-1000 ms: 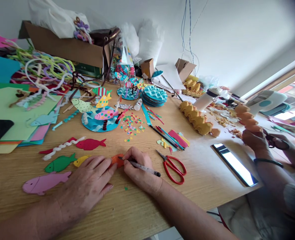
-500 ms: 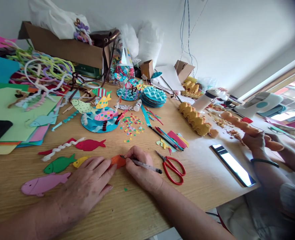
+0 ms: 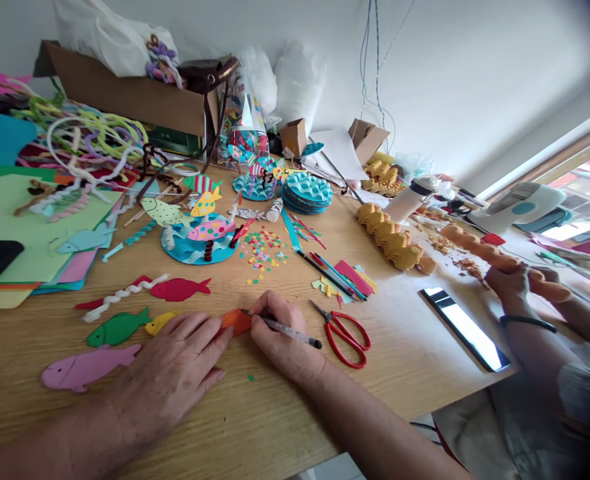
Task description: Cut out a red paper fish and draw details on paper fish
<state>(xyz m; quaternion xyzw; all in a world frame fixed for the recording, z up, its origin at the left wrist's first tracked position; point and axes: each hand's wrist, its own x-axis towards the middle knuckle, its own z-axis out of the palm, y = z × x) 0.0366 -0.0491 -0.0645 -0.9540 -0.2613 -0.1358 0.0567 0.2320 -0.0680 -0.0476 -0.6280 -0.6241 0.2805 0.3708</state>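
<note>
My right hand (image 3: 287,337) is closed round a pen (image 3: 291,331), its tip on an orange paper cutout (image 3: 235,323). Dark pen marks show on the orange paper; part of it is hidden under my fingers. My left hand (image 3: 175,363) lies flat, fingers stretched out, pressing the cutout to the table. Beside that hand are a yellow paper fish (image 3: 159,323), partly covered, a green paper fish (image 3: 117,327) and a pink paper fish (image 3: 85,368). A red paper fish (image 3: 181,289) lies farther back. Red-handled scissors (image 3: 347,337) rest right of my right hand.
Behind my hands stand a blue plate with paper fish (image 3: 199,250), confetti (image 3: 265,247) and pencils (image 3: 332,275). At right lie a phone (image 3: 465,329) and an egg carton (image 3: 389,237). A co-worker's hands (image 3: 512,287) hold an orange carton strip (image 3: 479,248).
My hands stay almost in place, the pen tip still on the orange cutout. The whole view has shifted very slightly.
</note>
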